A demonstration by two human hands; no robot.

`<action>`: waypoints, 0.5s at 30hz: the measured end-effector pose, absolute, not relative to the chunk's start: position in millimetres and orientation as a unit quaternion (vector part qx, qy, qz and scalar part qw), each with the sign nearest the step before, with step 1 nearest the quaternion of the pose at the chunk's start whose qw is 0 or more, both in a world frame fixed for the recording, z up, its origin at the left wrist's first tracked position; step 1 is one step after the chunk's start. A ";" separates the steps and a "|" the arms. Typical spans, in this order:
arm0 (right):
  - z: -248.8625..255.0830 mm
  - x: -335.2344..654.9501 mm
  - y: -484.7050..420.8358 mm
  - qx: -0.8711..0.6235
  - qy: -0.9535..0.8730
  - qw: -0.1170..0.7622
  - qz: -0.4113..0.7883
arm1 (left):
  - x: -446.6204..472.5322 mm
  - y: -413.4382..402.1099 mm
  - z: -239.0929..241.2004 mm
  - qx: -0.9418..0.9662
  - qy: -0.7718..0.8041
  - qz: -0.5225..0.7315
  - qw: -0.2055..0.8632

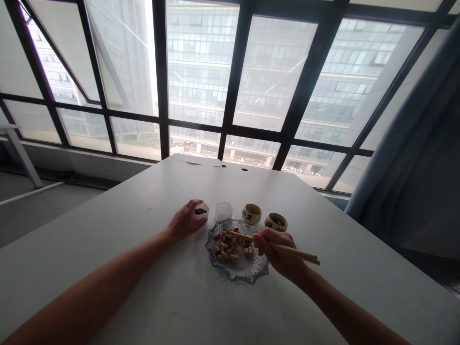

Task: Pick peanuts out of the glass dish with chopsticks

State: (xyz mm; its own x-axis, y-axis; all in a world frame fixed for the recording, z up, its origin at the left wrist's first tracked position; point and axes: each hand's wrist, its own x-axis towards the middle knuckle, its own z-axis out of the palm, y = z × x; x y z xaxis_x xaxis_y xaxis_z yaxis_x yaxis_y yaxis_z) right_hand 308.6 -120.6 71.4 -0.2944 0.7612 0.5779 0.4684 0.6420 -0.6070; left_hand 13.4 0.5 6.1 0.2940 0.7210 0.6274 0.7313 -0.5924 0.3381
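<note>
My right hand (278,251) is closed round a pair of wooden chopsticks (294,251), whose tips reach over the nuts (226,247) piled in a clear glass plate (247,273). My left hand (185,221) grips a small clear plastic cup (200,211) with dark pieces inside, just left of the plate. An empty clear plastic cup (224,211) stands beside it. Two small ceramic cups stand behind the plate, one (251,213) with dark characters and one (276,222) further right.
Everything sits on a large white table (143,268). Papers (197,161) lie at its far edge by the window. A blue curtain (413,158) hangs at the right. Bare floor lies to the left.
</note>
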 end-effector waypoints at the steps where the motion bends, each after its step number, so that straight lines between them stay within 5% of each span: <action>1: 72.3 310.5 -118.3 -0.406 -0.760 0.469 0.192 | 13.4 0.3 6.3 -0.804 -0.451 -0.387 0.006; 10: 76.2 332.1 -88.5 -0.461 -0.481 0.634 0.393 | 13.4 -1.6 7.4 -0.800 -0.447 -0.401 -0.007; 15: 75.3 334.7 -89.0 -0.468 -0.504 0.639 0.345 | 13.2 0.3 5.2 -0.800 -0.443 -0.404 -0.006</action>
State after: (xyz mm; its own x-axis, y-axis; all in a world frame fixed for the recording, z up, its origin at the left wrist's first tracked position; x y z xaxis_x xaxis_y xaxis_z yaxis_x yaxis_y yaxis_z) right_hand 334.7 -89.0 75.3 0.2538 0.9121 0.3220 0.0312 0.3250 -0.9452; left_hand 13.2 0.3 5.2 0.2809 0.7137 0.6416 0.7040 -0.6076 0.3677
